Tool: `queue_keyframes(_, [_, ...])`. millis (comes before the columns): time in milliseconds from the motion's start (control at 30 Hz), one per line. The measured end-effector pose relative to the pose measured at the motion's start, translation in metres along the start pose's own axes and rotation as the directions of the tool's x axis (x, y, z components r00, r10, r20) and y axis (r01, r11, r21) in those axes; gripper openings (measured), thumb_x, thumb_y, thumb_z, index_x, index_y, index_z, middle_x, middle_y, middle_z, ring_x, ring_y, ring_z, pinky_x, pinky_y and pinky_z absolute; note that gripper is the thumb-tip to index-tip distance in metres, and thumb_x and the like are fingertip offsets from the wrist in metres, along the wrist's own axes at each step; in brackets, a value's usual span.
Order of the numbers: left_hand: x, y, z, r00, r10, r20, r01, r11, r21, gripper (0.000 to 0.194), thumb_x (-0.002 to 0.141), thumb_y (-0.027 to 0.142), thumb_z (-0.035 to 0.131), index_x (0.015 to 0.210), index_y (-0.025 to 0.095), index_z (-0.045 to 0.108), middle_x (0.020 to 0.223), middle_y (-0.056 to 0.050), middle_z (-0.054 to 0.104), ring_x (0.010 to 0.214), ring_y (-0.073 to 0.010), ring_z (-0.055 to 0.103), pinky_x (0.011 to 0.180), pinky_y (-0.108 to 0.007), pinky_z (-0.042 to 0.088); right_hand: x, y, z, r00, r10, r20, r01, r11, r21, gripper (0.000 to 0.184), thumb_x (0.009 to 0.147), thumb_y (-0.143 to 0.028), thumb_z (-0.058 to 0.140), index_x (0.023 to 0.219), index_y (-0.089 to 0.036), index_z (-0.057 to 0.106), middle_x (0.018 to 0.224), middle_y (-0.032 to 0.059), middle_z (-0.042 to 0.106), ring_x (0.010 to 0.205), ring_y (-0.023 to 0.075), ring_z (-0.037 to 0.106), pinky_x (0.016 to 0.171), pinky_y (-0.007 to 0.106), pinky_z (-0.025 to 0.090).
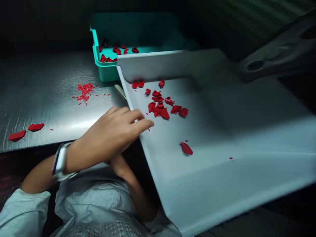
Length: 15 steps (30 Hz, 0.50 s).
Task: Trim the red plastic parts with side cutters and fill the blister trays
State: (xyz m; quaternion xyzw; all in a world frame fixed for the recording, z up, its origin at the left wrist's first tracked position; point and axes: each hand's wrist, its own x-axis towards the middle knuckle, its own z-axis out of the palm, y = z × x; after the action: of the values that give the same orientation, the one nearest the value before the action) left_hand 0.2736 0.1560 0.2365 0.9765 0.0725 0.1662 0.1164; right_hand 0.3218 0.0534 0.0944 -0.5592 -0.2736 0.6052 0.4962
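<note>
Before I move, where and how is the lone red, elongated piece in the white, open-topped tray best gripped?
I'd grip the lone red, elongated piece across its middle, coming from above: it looks narrow, with long edges to pinch. It lies on the floor of the white, open-topped tray, apart from the cluster of red pieces, likely leaving room to reach.

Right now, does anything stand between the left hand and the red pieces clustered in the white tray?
Nothing visible: in this view, the left hand extends past the white tray's rim, with the red pieces beyond.
</note>
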Motion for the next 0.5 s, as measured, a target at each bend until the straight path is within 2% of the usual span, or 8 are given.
queue_keyframes(67, [0.053,-0.001,0.017,0.983,0.008,0.182,-0.019,0.998,0.060,0.033,0.099,0.002,0.047,0.119,0.013,0.071,0.108,-0.012,0.074,0.095,-0.0239,0.072,0.080,-0.034,0.052,-0.004,0.004,-0.003,1.000,-0.007,0.022,0.007,1.000,0.008,0.073,0.089,-0.090,0.041,0.068,-0.021,0.052,0.061,-0.0009,0.044,0.055,0.0118,0.039,0.048,0.026,0.029])
queue_keyframes(133, [0.096,-0.006,0.032,0.942,-0.057,0.330,0.022,0.994,0.106,0.039,0.096,-0.002,0.043,0.120,0.008,0.072,0.113,-0.019,0.072,0.100,-0.0274,0.072,0.080,-0.035,0.051,-0.011,0.007,-0.006,0.999,-0.019,0.046,0.019,1.000,0.015,0.076,0.087,-0.093,0.039,0.071,-0.021,0.054,0.061,-0.0022,0.043,0.053,0.0111,0.038,0.047,0.025,0.028])
queue_keyframes(233, [0.138,-0.015,0.051,0.862,-0.184,0.472,0.150,0.983,0.108,0.037,0.092,0.003,0.057,0.125,0.008,0.073,0.121,-0.023,0.071,0.104,-0.0322,0.072,0.080,-0.036,0.051,-0.020,0.009,-0.011,0.997,-0.044,0.065,0.044,0.999,0.006,0.078,0.088,-0.094,0.036,0.074,-0.020,0.056,0.061,-0.0031,0.043,0.051,0.0107,0.038,0.048,0.025,0.030])
queue_keyframes(333, [0.152,-0.019,0.064,0.821,-0.229,0.523,0.237,0.970,0.051,0.036,0.084,0.010,0.073,0.119,0.013,0.077,0.116,-0.020,0.074,0.102,-0.0326,0.072,0.085,-0.036,0.051,-0.025,0.011,-0.015,0.995,-0.064,0.081,0.065,0.998,-0.012,0.079,0.088,-0.094,0.036,0.074,-0.019,0.057,0.062,-0.0025,0.045,0.053,0.0112,0.040,0.050,0.026,0.032])
queue_keyframes(500, [0.146,-0.013,0.070,0.816,-0.207,0.540,0.226,0.974,0.033,0.028,0.086,0.007,0.068,0.112,0.013,0.077,0.107,-0.017,0.075,0.100,-0.0292,0.072,0.084,-0.034,0.051,-0.026,0.014,-0.018,0.994,-0.068,0.091,0.069,0.998,-0.007,0.078,0.089,-0.093,0.038,0.075,-0.019,0.059,0.062,-0.0027,0.045,0.054,0.0117,0.039,0.050,0.026,0.031])
